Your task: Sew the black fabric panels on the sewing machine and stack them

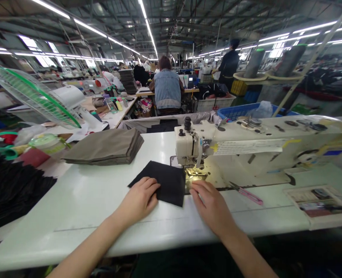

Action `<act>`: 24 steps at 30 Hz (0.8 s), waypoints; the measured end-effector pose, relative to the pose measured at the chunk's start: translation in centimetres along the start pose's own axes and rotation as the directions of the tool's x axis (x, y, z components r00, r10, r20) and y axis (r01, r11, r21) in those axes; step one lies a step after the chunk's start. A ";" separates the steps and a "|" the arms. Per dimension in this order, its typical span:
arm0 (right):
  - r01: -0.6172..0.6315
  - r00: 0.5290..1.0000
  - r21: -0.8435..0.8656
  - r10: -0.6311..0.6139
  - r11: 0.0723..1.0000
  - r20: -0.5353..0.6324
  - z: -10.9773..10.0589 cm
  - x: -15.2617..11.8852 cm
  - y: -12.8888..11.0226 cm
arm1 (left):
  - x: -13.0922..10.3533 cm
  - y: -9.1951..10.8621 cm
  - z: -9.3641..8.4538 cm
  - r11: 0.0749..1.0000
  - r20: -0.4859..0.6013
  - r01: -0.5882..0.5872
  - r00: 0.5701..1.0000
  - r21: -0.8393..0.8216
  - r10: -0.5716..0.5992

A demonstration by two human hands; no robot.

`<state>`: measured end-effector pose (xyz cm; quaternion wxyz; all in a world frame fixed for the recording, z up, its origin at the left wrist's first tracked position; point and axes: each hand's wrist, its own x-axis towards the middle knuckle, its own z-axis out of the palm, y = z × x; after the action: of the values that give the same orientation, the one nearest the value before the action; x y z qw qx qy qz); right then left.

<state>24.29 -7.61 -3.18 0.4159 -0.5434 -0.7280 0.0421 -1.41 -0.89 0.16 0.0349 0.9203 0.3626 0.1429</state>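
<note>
A dark, four-sided piece of black fabric (167,181) lies flat on the sewing table, its right edge beside the needle area of a white sewing machine (234,143). My left hand (143,195) rests on the fabric's lower left part, fingers slightly bent and laid over it, thumb apart. Just right of the fabric, my right hand (207,199) is at the front of the lit needle plate (196,175). Its thumb and fingers are a little apart, and I see nothing held between them. The undersides of the fingers are hidden.
A stack of grey-brown fabric pieces (107,146) lies at the back left. Pink-handled thread snips (250,195) and a parts tray (321,204) are on the right. Dark cloth (11,189) is piled at far left, near a fan (40,96). A person (167,87) sits ahead.
</note>
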 end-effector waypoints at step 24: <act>0.102 0.980 -0.017 -0.098 0.995 0.174 1.3 0.3 2.6 | 4.9 2.1 3.7 0.985 0.111 -0.081 0.989 -0.153 0.099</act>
<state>25.36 -5.81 -5.14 0.3456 -0.5058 -0.7882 0.0585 4.46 1.07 -1.84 0.1180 0.9374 0.3063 0.1163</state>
